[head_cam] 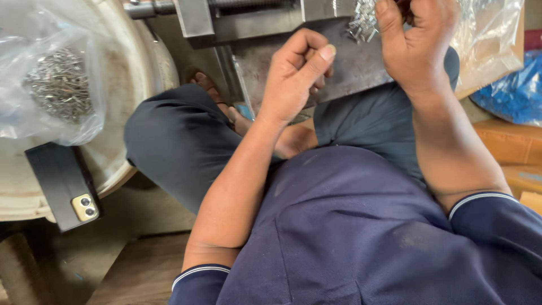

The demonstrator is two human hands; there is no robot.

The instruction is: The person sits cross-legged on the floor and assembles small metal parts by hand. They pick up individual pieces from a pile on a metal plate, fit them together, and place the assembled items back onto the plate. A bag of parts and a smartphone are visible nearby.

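At far left a clear bag of small metal pins is lying unopened-looking on a pale round tub, beside a black phone. The left hand is curling into a loose fist over the grey metal press plate; whether it is holding a pin I cannot tell. The right hand is pinching into a heap of loose pins, so plenty seem left.

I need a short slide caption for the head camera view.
Seated person's right hand reaches into small metal parts on a steel block; left hand curled beside it.
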